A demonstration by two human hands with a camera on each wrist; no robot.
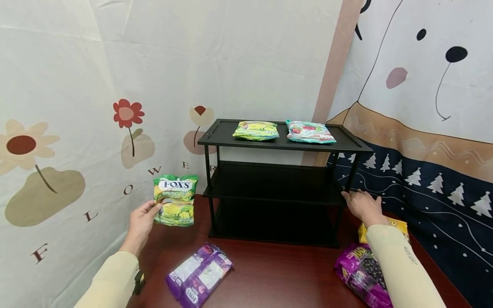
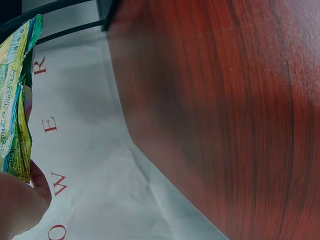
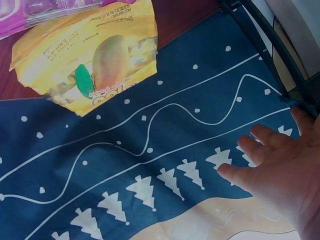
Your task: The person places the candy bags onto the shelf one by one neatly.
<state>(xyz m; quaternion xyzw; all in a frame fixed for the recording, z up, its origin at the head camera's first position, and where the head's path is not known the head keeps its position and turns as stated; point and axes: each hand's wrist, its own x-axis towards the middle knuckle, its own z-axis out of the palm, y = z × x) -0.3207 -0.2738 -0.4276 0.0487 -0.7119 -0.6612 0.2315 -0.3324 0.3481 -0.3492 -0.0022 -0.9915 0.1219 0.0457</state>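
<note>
My left hand (image 1: 139,224) pinches a green and yellow Fox's Spring Tea candy bag (image 1: 175,201) by its edge, thumb in front. It holds the bag upright, left of a black three-tier rack (image 1: 269,182). The same bag (image 2: 12,110) appears edge-on in the left wrist view. At the rack's right side, my right hand (image 1: 365,207) has its fingers spread, the foremost at a post by the middle shelf. In the right wrist view that hand (image 3: 275,165) grips nothing. On the top shelf lie a yellow-green candy bag (image 1: 256,131) and a teal and pink candy bag (image 1: 310,131).
A purple candy bag (image 1: 200,276) lies on the reddish wooden table (image 1: 277,273) at front left. Under my right forearm are another purple bag (image 1: 358,273) and a yellow bag with a mango picture (image 3: 110,60). Printed cloth (image 1: 246,64) hangs behind and along both sides.
</note>
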